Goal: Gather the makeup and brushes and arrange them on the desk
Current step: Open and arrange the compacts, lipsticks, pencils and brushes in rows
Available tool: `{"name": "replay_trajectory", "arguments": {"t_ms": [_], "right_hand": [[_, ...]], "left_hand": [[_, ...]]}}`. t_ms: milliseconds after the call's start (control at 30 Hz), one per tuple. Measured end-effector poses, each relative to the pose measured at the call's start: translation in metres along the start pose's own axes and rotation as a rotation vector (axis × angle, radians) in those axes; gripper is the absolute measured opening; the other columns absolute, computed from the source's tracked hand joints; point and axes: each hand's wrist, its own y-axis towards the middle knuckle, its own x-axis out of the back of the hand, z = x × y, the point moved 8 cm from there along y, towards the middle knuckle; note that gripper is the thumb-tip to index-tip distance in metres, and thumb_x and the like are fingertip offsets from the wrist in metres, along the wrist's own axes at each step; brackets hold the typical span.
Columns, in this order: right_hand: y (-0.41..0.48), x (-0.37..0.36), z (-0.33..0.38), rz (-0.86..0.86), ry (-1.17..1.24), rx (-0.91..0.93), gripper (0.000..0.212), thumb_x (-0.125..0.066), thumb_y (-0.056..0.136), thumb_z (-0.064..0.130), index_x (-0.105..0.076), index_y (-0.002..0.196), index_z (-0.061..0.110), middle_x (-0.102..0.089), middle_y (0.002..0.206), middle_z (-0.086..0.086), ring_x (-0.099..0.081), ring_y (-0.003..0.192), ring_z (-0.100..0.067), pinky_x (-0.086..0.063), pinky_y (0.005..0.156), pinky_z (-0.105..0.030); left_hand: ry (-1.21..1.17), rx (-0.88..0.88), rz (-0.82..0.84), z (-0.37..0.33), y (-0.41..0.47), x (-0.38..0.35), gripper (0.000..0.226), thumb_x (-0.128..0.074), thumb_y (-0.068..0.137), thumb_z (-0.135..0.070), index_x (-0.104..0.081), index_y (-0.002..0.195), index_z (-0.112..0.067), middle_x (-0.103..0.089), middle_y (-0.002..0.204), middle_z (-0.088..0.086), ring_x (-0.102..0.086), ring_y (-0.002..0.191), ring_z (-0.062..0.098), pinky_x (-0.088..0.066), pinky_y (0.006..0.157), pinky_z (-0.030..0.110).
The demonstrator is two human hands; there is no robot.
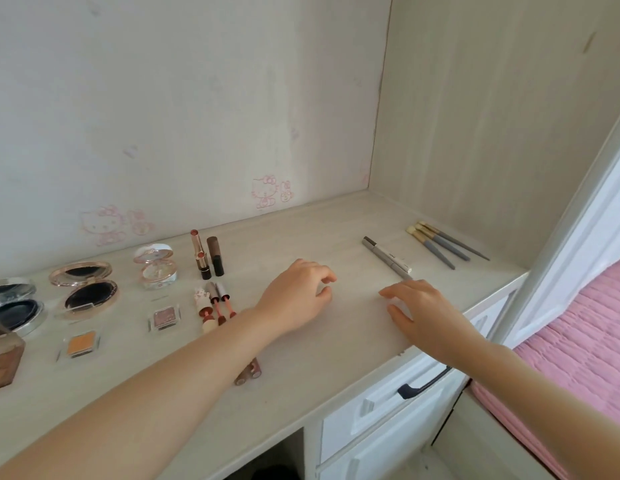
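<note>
Just beyond right hand (419,308) on table (301,358): grey pencils (388,255), lengthwise away and leftward, near end almost touching it. Left hand (294,294) farther off. Both loose, empty.

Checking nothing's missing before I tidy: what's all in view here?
brushes: three, grey handles, desk's far right
pencils: two, grey, right of centre
lipsticks: two, gold and brown, back centre-left
lip glosses: three, pink, before the lipsticks
compacts: three, open, silver, rose-gold, white, left
eyeshadow pans: two, mauve and orange, front left
tubes: two, brownish, front centre, partly hidden
palette: one, brown, left edge
desk: one, pale wood
left hand: empty, desk centre
right hand: empty, beside pencils
</note>
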Motion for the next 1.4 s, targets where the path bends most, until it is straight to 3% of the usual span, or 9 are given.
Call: {"name": "replay_trajectory", "arguments": {"t_ms": [333, 500, 733, 967, 1133, 1400], "right_hand": [[0.036, 0.004, -0.050, -0.155, -0.048, -0.181, 0.026, -0.049, 0.094, 0.019, -0.061, 0.117, 0.015, -0.059, 0.107, -0.001, -0.049, 0.101, -0.022, -0.048, 0.082, -0.034], [0.039, 0.001, -0.061, -0.161, -0.002, -0.202, 0.026, -0.049, 0.095, 0.020, -0.059, 0.118, 0.019, -0.054, 0.110, 0.002, -0.047, 0.104, -0.017, -0.040, 0.084, -0.024], [0.039, 0.000, -0.064, -0.191, 0.027, -0.138, 0.021, -0.056, 0.091, 0.012, -0.065, 0.109, 0.017, -0.055, 0.102, 0.003, -0.050, 0.097, -0.016, -0.036, 0.078, -0.020], [0.045, 0.004, -0.066, -0.228, 0.075, -0.172, 0.021, -0.059, 0.089, 0.012, -0.065, 0.109, 0.013, -0.053, 0.092, 0.003, -0.050, 0.078, -0.011, -0.031, 0.064, -0.004], [0.045, 0.003, -0.069, -0.230, 0.065, -0.217, 0.022, -0.060, 0.090, 0.015, -0.065, 0.110, 0.010, -0.049, 0.097, 0.003, -0.050, 0.086, -0.014, -0.036, 0.076, -0.018], [0.047, 0.000, -0.071, -0.173, 0.050, -0.233, 0.018, -0.058, 0.092, 0.015, -0.067, 0.107, 0.010, -0.048, 0.098, 0.001, -0.052, 0.082, -0.015, -0.039, 0.075, -0.020]], "left_hand": [[-0.105, 0.043, 0.030, 0.000, 0.094, -0.043, 0.035, -0.051, 0.092, -0.020, -0.057, 0.127, -0.016, -0.056, 0.130, 0.006, -0.044, 0.125, 0.023, -0.036, 0.104, 0.032], [-0.211, 0.134, -0.002, 0.005, 0.126, -0.056, 0.042, -0.049, 0.093, -0.023, -0.050, 0.134, -0.016, -0.055, 0.133, 0.009, -0.039, 0.132, 0.023, -0.035, 0.106, 0.032], [-0.016, -0.015, 0.103, -0.005, 0.132, -0.073, 0.046, -0.045, 0.096, -0.027, -0.042, 0.142, -0.021, -0.040, 0.148, 0.002, -0.024, 0.138, 0.026, -0.024, 0.113, 0.035], [0.004, -0.056, 0.075, -0.003, 0.128, -0.066, 0.037, -0.048, 0.094, -0.028, -0.053, 0.130, -0.019, -0.047, 0.136, 0.003, -0.030, 0.130, 0.024, -0.031, 0.108, 0.038], [-0.018, -0.060, 0.070, 0.000, 0.124, -0.062, 0.026, -0.047, 0.095, -0.022, -0.058, 0.118, -0.018, -0.054, 0.124, 0.001, -0.036, 0.124, 0.022, -0.036, 0.103, 0.039], [0.022, -0.096, 0.017, -0.001, 0.115, -0.048, 0.016, -0.050, 0.094, -0.013, -0.063, 0.103, -0.014, -0.061, 0.108, 0.003, -0.044, 0.112, 0.020, -0.041, 0.093, 0.036]]}}
